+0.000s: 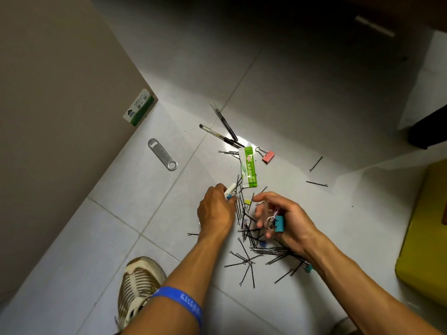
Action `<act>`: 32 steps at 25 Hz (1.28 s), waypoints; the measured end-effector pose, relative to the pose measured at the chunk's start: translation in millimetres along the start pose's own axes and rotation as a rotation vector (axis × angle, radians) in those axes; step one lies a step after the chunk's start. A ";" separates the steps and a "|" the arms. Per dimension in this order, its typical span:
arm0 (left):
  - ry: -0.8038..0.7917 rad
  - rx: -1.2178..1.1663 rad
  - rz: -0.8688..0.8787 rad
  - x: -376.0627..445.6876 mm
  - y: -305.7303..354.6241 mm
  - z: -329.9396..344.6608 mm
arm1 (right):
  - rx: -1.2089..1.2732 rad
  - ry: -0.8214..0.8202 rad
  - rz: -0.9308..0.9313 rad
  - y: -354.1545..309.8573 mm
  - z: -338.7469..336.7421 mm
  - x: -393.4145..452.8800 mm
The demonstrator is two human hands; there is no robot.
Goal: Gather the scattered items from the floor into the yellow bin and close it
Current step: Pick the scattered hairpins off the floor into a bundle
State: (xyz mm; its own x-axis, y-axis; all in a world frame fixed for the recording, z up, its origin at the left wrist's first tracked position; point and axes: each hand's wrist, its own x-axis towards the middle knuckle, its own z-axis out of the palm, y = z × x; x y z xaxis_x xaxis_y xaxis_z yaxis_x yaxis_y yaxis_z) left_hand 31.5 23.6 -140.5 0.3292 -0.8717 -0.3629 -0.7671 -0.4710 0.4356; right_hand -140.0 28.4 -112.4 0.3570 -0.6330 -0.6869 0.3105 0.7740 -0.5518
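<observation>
Floor, left to right: green-and-white box (139,108) against the wall, metal bottle opener (162,154), two pens (223,135), green sachet (249,166), pink binder clip (268,156). Left hand (216,211) grips a white tube (230,190); right hand (285,220), fingers curled, holds a teal binder clip (279,223) above the bobby pins (256,247). Yellow bin (425,238) at far right edge.

Yellow bin (425,228) cut off (right edge).

Prob. a home room: tiled floor (302,97) w/ pens (223,135), hairpins (261,250), bottle opener (162,154) strewn.
</observation>
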 end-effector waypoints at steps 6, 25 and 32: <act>0.013 -0.078 0.004 -0.4 -5.1 6.4 | -0.710 0.332 -0.187 7.6 7.4 27.8; 0.259 -0.560 -0.589 98.0 -42.6 -87.6 | -1.864 0.341 -0.478 18.5 16.2 39.9; 0.157 -0.005 -0.395 126.6 -56.7 -92.1 | -1.962 0.353 -0.462 21.4 31.3 41.0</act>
State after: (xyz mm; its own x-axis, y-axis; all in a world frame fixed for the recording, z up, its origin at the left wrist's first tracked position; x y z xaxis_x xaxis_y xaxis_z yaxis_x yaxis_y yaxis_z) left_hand 167.4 -72.5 -135.3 0.6777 -0.6339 -0.3726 -0.5627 -0.7733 0.2922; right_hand -91.1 18.5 -137.6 0.3210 -0.9030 -0.2858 -0.9440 -0.2805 -0.1739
